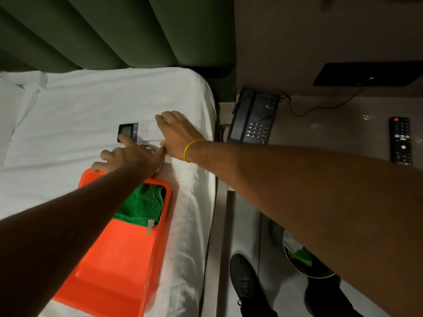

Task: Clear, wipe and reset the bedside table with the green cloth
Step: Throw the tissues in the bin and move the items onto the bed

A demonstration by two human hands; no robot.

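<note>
Green cloth is lying bunched in the far end of the orange tray on the bed, just under my left forearm. I am reaching both hands out over the white sheet beyond the tray. My left hand is spreading its fingers, gripping nothing, with the forefinger pressing on the dark screen end of a white remote. My right hand is lying flat and loose on the other end of that white remote, palm down, with a yellow band circling the wrist. The two hands are nearly touching at the thumbs. A round glass object is sitting between the hands and the tray rim, mostly hidden, so I cannot tell what it is. Further right, the desk is carrying a black telephone near the bed's edge and a black remote well apart from it.
</note>
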